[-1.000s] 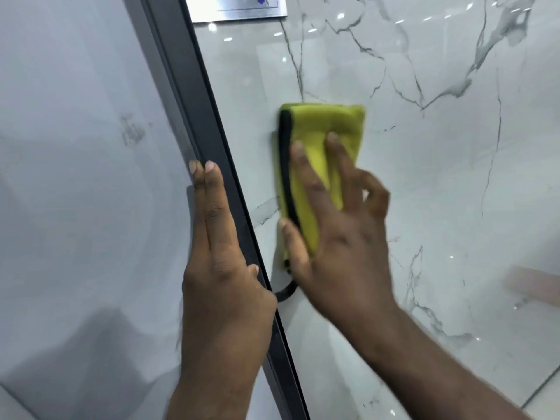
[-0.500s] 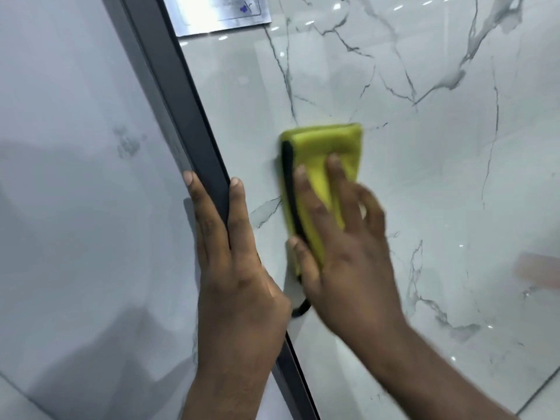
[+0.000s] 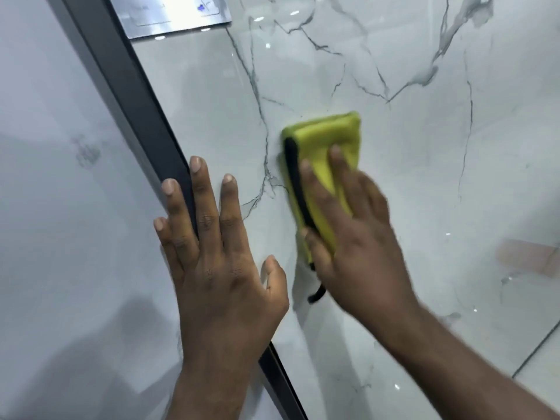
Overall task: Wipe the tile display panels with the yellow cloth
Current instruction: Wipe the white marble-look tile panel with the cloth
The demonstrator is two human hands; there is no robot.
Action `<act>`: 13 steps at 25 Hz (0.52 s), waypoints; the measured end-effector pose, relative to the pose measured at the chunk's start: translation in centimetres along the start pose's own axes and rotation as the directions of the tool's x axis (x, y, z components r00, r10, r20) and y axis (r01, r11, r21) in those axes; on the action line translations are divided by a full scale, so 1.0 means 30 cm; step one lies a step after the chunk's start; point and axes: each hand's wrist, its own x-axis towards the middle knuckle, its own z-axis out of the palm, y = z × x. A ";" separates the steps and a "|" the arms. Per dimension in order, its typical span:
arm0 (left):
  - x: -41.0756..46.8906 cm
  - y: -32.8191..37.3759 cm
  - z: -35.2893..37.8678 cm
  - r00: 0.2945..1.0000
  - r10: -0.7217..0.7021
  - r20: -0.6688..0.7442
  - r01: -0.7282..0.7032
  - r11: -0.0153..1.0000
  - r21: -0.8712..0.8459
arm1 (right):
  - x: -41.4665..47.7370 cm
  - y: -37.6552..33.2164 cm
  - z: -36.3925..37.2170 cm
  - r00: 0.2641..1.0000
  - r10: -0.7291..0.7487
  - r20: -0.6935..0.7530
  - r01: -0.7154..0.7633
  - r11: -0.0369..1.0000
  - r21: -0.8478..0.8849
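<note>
Mid-wipe: the right hand, fingers flat, pressed the yellow cloth on the panel beside the frame. The left hand lay spread across the frame. The next stroke probably needed even pressure.

Tile showroom: framed marble panels with label plate.

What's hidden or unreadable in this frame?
Head view only:
- Plate: cut off by the top edge, and glare washes out its print.
- Cloth: lower half is under the right hand, which is motion-blurred.
- Frame: a stretch is covered by the left hand.
- Pink patch: blurred, cut by the right edge, unidentifiable.
- Smudge on the left panel: too faint to tell dirt from veining.
</note>
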 end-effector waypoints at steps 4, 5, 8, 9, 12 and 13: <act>0.020 0.030 0.042 0.999 0.033 -0.027 -0.033 0.999 0.005 | -0.082 0.108 -0.007 0.997 0.035 0.063 -0.038 0.998 0.052; 0.030 0.043 0.051 0.999 0.037 -0.040 -0.037 0.999 0.002 | -0.042 0.152 -0.024 0.991 0.125 0.045 -0.129 0.987 0.096; 0.069 0.102 0.072 0.996 0.066 -0.062 -0.068 0.997 -0.032 | 0.093 0.215 -0.081 0.965 0.261 -0.012 -0.254 0.950 0.183; 0.086 0.129 0.084 0.994 0.089 -0.065 -0.092 0.995 -0.042 | 0.099 0.213 -0.089 0.975 0.222 -0.035 -0.213 0.963 0.167; 0.126 0.186 0.125 0.984 0.172 -0.048 -0.174 0.984 -0.044 | -0.006 0.198 -0.072 0.994 0.099 0.045 -0.104 0.987 0.123; 0.138 0.205 0.147 0.980 0.193 -0.043 -0.195 0.980 -0.049 | -0.036 0.226 -0.069 0.992 0.104 0.069 -0.112 0.985 0.129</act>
